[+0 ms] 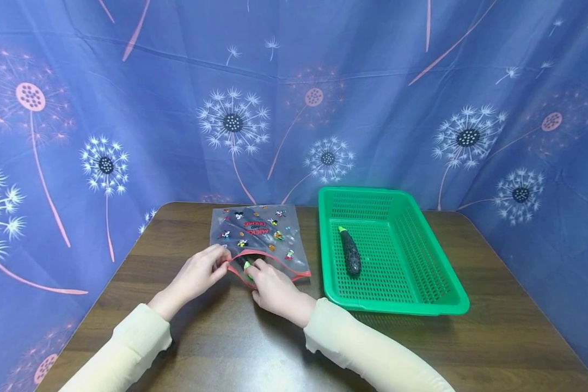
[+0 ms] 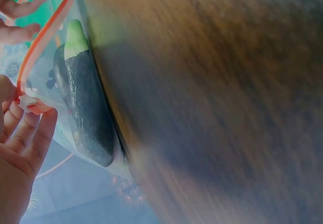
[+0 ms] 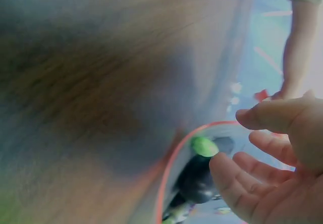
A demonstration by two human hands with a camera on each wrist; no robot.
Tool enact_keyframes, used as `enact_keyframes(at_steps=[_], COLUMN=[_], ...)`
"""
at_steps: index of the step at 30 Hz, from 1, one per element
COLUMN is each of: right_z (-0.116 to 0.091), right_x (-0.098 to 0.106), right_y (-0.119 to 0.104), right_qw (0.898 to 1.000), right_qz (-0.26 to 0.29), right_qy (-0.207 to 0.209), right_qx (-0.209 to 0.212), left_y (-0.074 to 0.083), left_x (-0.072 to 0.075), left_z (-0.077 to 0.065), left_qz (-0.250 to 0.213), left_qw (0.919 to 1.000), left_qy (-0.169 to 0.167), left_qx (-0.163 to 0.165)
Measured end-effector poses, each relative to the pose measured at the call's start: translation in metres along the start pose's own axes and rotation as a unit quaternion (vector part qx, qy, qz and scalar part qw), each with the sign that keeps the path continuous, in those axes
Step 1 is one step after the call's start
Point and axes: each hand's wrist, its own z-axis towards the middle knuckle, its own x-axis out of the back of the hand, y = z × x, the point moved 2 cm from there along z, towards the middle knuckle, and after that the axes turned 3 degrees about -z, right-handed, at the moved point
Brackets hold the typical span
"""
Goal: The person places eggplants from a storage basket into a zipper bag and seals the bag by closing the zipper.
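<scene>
A clear zip bag (image 1: pixel 255 228) with red edging and cartoon prints lies on the table, its mouth toward me. My left hand (image 1: pixel 207 268) pinches the left corner of the bag's opening between thumb and fingers. Inside the bag lies a dark eggplant (image 2: pixel 88 103) with a light green stem end, and another dark shape shows behind it in the left wrist view. My right hand (image 1: pixel 276 288) is at the bag's mouth; in the right wrist view its fingers (image 3: pixel 234 183) are loosely spread, one fingertip right by the green stem end (image 3: pixel 204 146).
To the right of the bag stands a green plastic basket (image 1: pixel 411 261) with perforated walls, holding one more eggplant (image 1: pixel 351 255). A blue curtain (image 1: pixel 387 109) with dandelion prints hangs behind and beside the brown wooden table (image 1: pixel 215 348).
</scene>
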Motion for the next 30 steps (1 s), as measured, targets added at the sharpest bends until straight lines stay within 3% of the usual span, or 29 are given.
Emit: enact_keyframes(at_steps=[16,24,30], right_z=[-0.023,-0.028,-0.031], right_x=[0.061,0.084,0.101], right_y=[-0.008,0.0,0.011], right_qw=[0.997,0.997,0.997], right_qz=[-0.06,-0.048,-0.05], right_qy=[-0.032,-0.053,-0.04], right_qx=[0.045,0.035,0.038], left_y=[-0.001,0.0,-0.002], left_x=[-0.001,0.0,0.0], left_z=[0.0,-0.002,-0.002], left_qz=[0.004,-0.001,-0.003], left_qw=[1.0,1.0,1.0], left_qy=[-0.004,-0.006,-0.007], left_qx=[0.002,-0.002,-0.005])
